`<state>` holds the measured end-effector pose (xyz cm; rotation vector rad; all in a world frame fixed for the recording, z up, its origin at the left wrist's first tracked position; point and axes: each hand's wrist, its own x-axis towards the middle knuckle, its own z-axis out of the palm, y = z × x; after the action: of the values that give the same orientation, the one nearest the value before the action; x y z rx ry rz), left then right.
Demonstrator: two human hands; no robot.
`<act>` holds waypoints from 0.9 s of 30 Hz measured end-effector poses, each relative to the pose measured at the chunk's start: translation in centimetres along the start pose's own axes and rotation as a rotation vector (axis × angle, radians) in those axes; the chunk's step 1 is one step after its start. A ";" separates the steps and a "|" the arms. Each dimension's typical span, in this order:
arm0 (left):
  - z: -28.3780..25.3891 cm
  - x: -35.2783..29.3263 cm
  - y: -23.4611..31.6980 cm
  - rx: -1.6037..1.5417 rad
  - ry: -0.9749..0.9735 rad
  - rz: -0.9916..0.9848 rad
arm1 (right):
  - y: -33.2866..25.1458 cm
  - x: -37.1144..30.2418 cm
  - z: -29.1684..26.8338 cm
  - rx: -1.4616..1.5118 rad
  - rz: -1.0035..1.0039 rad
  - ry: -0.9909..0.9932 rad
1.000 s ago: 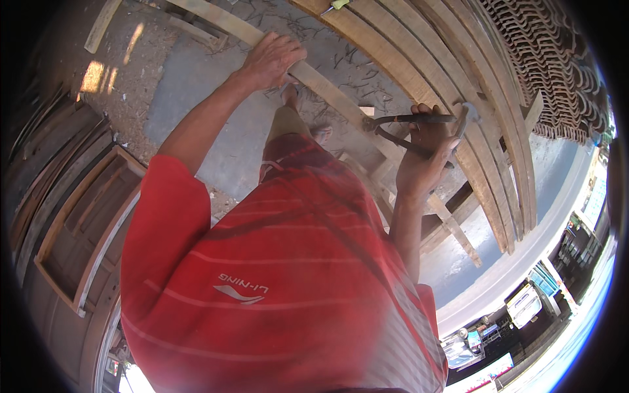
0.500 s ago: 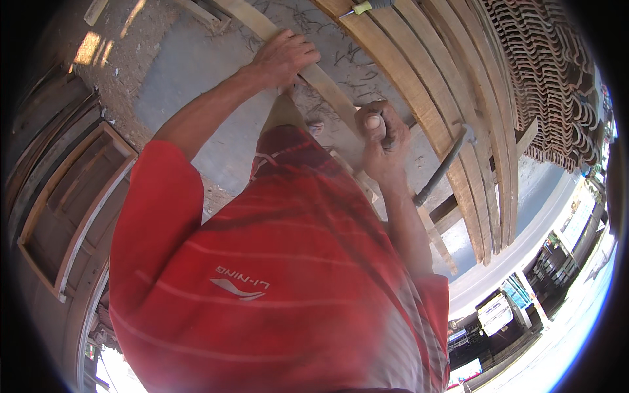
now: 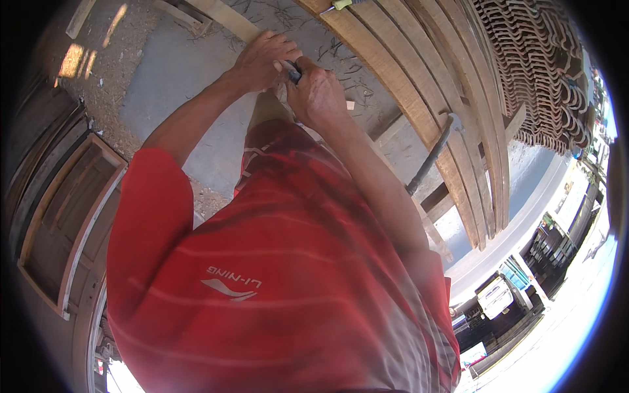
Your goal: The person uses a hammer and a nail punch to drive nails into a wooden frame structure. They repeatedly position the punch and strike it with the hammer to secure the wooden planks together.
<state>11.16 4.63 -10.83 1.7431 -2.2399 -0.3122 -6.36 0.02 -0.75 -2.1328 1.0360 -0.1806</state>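
Gripping a wooden strip (image 3: 226,18) between eleven and twelve o'clock, the left hand (image 3: 265,60) has its fingers curled over the wood, nearly closed around it. The strip runs from under these fingers up toward eleven o'clock; its other way is partly covered by the right arm. At twelve o'clock the right hand (image 3: 319,95) is bunched into a fist around a dark tool (image 3: 294,72), of which only a short part shows between the two hands. The rest is covered by the fingers, and whether the tool touches the strip cannot be told.

Long planks (image 3: 400,72) lie side by side between twelve and three o'clock. A hammer (image 3: 432,157) rests across their inner edge near two o'clock, its head on the wood and its dark handle slanting down toward the right forearm. Just past twelve, at the upper rim, a green-handled tool (image 3: 342,5) lies on the planks. Curved tiles (image 3: 537,78) are stacked at two o'clock, beyond the planks. A framed wooden panel (image 3: 72,223) stands at nine o'clock, and a red shirt (image 3: 262,281) fills the view toward six.
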 end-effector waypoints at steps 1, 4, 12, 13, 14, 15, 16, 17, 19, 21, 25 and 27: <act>-0.2 0.1 0.0 0.025 0.037 0.019 | -0.1 0.0 -0.2 0.018 -0.026 0.021; -0.9 0.3 0.6 0.134 -0.072 -0.005 | 1.0 -1.1 -4.6 0.130 -0.012 0.028; -0.6 -0.1 0.7 0.087 -0.021 0.014 | 8.0 -10.2 -10.9 0.984 0.091 0.346; -0.6 -0.2 0.8 0.075 -0.035 0.015 | 8.5 -11.2 -10.7 1.041 0.120 0.378; -0.5 -0.3 0.7 0.088 -0.003 0.031 | 8.9 -11.8 -10.5 1.097 0.149 0.409; -0.3 -0.5 0.5 0.102 0.030 0.047 | 9.0 -12.1 -10.2 1.122 0.152 0.425; -0.3 -0.4 0.5 0.115 0.066 0.069 | 9.0 -12.4 -10.1 1.144 0.153 0.447; -0.3 -0.4 0.5 0.108 0.048 0.057 | 9.0 -12.7 -10.0 1.166 0.153 0.468; -0.2 -0.5 0.6 0.090 0.011 0.035 | 8.6 -13.4 -9.5 1.133 0.094 0.463; 0.0 -0.7 0.9 0.077 -0.002 0.030 | 7.6 -14.1 -9.2 1.056 0.072 0.438; 0.0 -0.9 0.5 0.143 0.048 0.080 | 7.2 -14.3 -8.7 1.024 -0.006 0.323; -0.1 -0.9 0.5 0.113 0.059 0.081 | 7.4 -13.8 -8.6 1.040 -0.071 0.272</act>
<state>10.90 5.63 -10.66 1.6869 -2.3190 -0.1167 -23.72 2.21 2.89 -1.2009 0.7464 -0.8566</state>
